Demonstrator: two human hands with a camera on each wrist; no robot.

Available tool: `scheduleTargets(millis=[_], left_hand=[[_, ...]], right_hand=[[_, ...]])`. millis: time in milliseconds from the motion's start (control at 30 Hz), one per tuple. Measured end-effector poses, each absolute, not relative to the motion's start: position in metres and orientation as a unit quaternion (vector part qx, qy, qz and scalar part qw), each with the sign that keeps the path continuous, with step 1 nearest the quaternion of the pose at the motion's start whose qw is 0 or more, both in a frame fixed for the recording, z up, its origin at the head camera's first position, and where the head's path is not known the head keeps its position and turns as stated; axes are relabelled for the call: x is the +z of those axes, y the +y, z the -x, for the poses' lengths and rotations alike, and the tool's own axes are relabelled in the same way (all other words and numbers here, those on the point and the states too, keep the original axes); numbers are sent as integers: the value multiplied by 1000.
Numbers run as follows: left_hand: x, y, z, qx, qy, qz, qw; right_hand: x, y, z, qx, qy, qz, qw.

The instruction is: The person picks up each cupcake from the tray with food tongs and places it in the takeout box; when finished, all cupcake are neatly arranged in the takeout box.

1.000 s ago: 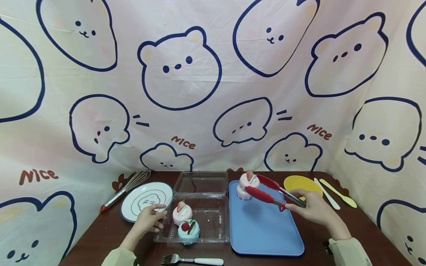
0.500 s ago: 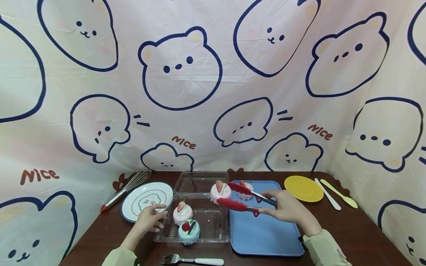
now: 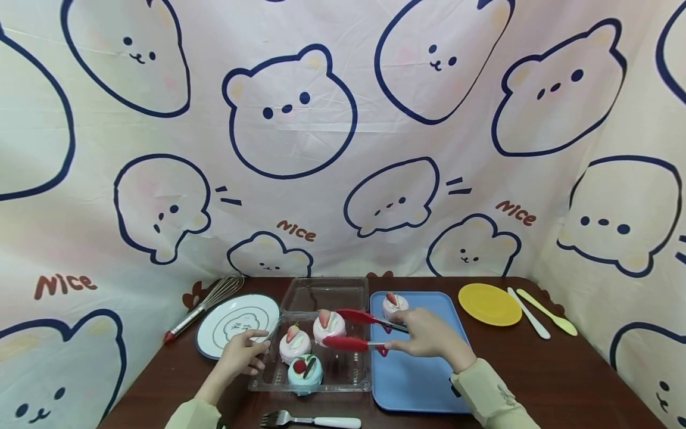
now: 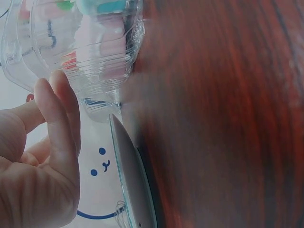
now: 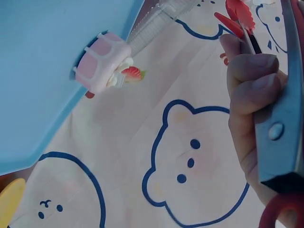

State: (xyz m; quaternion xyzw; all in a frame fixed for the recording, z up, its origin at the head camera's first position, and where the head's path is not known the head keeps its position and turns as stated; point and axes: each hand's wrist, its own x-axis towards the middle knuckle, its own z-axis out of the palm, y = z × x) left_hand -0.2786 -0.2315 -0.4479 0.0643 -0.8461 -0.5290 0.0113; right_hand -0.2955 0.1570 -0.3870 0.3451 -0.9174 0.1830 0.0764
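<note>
My right hand (image 3: 429, 341) grips metal tongs with red tips (image 3: 351, 344). Between those tips is a pink toy cake with a strawberry on top (image 3: 329, 328), held over the clear plastic container (image 3: 348, 381). Inside the container sit a second pink strawberry cake (image 3: 294, 347) and a light-blue cake with a red berry (image 3: 304, 372). At the container's left side is my left hand (image 3: 241, 353), fingers loosely bent; in the left wrist view its fingertips (image 4: 58, 78) are at the rim. Another pink cake (image 5: 102, 61) stands on the blue tray (image 3: 418, 381).
Left of the container lies a white plate (image 3: 214, 333), with a whisk (image 3: 209, 304) beyond it. A fork (image 3: 316, 422) lies in front. At the right are a yellow plate (image 3: 490, 305), a white knife (image 3: 530, 316) and a pale yellow spoon (image 3: 549, 313). The container's lid (image 3: 324, 295) stands open behind it.
The right hand has carried the tongs and pink cake left from above the blue tray to over the container, uncovering the pink cake on the tray. The left hand has stayed put.
</note>
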Motion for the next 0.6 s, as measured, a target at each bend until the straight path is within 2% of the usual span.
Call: scheduleTargets(millis=[600], left_hand=[[-449, -232, 279, -527, -848, -62, 14]], right_hand=[[-393, 136, 304, 148, -922, -352, 73]])
